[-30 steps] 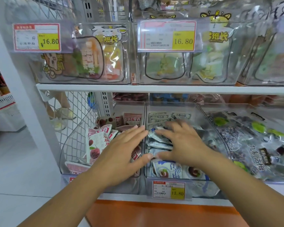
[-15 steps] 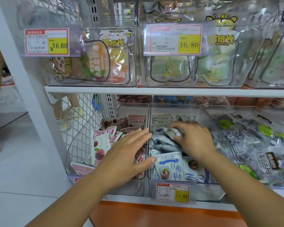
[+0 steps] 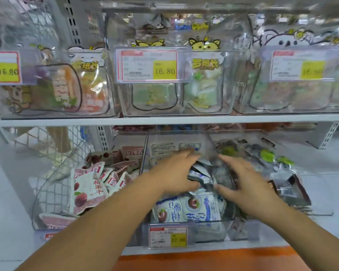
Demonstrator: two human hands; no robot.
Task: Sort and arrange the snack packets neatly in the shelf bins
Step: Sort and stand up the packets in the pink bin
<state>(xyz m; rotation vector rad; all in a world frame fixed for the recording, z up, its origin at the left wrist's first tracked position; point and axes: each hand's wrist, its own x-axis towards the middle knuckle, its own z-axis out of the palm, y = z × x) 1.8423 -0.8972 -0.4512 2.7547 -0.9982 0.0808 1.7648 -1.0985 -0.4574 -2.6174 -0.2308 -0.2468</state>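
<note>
Both of my hands are inside the clear middle bin (image 3: 147,151) on the lower shelf. My left hand (image 3: 174,173) lies with straight fingers over the left side of a bunch of blue-and-white snack packets (image 3: 201,176), its thumb beneath them. On the right side of the bunch, my right hand (image 3: 247,180) presses in with spread, straight fingers. More blue-and-white packets (image 3: 184,212) stand at the bin's front. Pink lychee packets (image 3: 87,188) fill the left bin. The view is blurred.
Dark packets with green spots (image 3: 266,155) lie in the right bin. A price tag (image 3: 167,236) hangs on the middle bin's front. Above the white shelf edge (image 3: 164,120), clear bins (image 3: 164,106) hold cartoon pouches. Wire mesh (image 3: 47,145) closes the left side.
My left hand has moved right, from over the divider into the middle bin. My right hand has shifted to the pile's right side and opened. The camera has tilted up.
</note>
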